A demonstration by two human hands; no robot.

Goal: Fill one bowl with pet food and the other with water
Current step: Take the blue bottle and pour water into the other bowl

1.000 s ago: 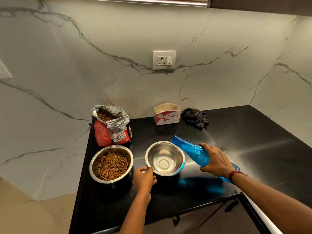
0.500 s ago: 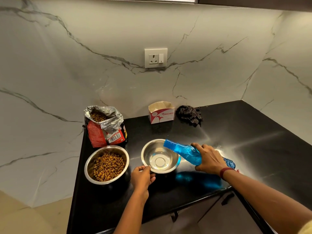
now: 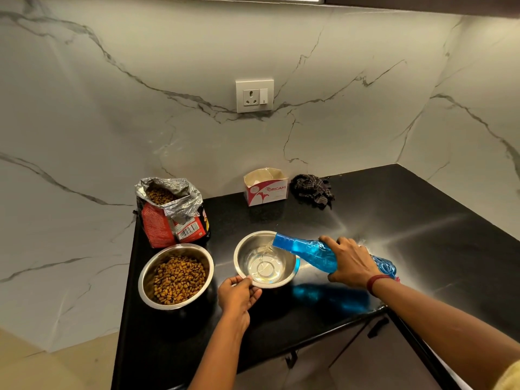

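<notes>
Pouring is under way at the right-hand steel bowl (image 3: 266, 258). The right hand (image 3: 353, 263) is closed around the body of a blue bottle (image 3: 305, 250), which is tipped near level with its mouth over the bowl's far right rim. A thin stream of water runs from the mouth into the bowl. The left hand (image 3: 237, 296) pinches the near rim of this bowl between thumb and fingers, apparently steadying it; the bowl looks slightly tilted.

Status of the food portion: judged complete. The left-hand steel bowl (image 3: 176, 275) stands on the black surface (image 3: 422, 235) just beside the water bowl and holds a deep layer of brown kibble. The opened food bag (image 3: 171, 212) stands upright directly behind it, still holding kibble, touched by neither hand.

Status of the water portion: judged at an early stage. Only a shallow pool covers the bottom of the right-hand bowl, and its walls are bare well up. How much water is left in the bottle cannot be told.

Outstanding: bringing the water up to a usable level, righting the bottle, releasing the bowl.

Unrelated items at the back wall: a small carton (image 3: 266, 187) and a dark checked cloth (image 3: 312, 190).
</notes>
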